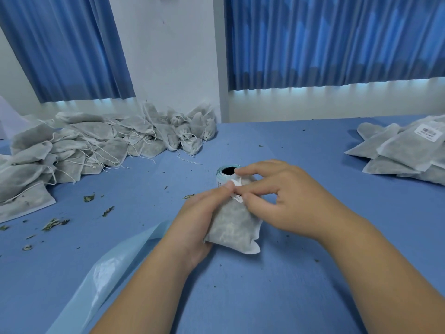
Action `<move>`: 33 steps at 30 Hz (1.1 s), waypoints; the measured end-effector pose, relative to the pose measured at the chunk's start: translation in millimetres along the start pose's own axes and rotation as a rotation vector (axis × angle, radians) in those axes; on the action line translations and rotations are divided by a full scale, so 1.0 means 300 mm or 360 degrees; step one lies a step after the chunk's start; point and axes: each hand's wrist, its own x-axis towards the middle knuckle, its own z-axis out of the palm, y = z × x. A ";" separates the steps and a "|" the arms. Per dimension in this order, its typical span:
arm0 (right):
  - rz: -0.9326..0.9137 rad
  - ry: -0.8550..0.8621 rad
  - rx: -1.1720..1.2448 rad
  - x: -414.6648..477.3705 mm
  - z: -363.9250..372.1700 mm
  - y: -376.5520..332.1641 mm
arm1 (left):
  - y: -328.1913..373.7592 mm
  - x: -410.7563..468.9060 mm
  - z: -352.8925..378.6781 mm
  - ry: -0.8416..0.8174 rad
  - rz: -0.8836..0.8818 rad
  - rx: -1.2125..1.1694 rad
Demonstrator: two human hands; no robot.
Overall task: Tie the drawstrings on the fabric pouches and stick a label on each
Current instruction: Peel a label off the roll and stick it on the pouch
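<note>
A filled white fabric pouch [234, 225] sits at the middle of the blue table. My left hand [197, 218] grips its left side, thumb near the top. My right hand [277, 189] pinches a small white label [237, 189] at the pouch's upper end, the other fingers spread above it. The label is partly hidden by my fingers. Just behind the pouch stands a roll of labels [225, 175] with a dark core.
A large heap of pouches with loose drawstrings [96, 145] lies at the back left. A stack of labelled pouches [404, 148] lies at the right. A strip of pale blue backing paper [115, 266] trails to the lower left. Dried leaf bits [55, 224] litter the cloth.
</note>
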 end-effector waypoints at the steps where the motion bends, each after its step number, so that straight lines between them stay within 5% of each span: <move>1: 0.0027 0.0043 0.0063 0.003 0.008 -0.002 | -0.006 0.000 -0.001 0.0014 0.0034 0.0045; 6: 0.0473 0.0391 0.0558 0.020 0.067 -0.022 | -0.012 0.000 0.005 0.0097 0.0167 0.0030; 9: 0.0777 0.0232 0.0976 0.022 0.077 -0.022 | -0.013 0.000 0.022 0.0258 0.0232 0.0075; 13: 0.0825 0.0095 0.1433 0.012 0.078 -0.017 | -0.026 0.001 0.050 0.0516 0.0360 0.0308; 17: 0.0881 0.0052 0.1753 0.005 0.089 -0.007 | -0.025 -0.006 0.053 0.0482 0.0448 0.0369; 21: 0.0878 0.0192 0.1678 0.004 0.089 0.008 | -0.031 -0.010 0.059 0.0321 0.0409 0.0350; 28: 0.0816 0.0190 0.1369 -0.029 0.098 0.015 | -0.034 0.027 0.091 0.0523 0.0266 0.0148; 33: 0.0913 0.0191 0.1571 -0.082 0.063 0.044 | -0.025 0.072 0.182 0.0492 0.0224 0.0088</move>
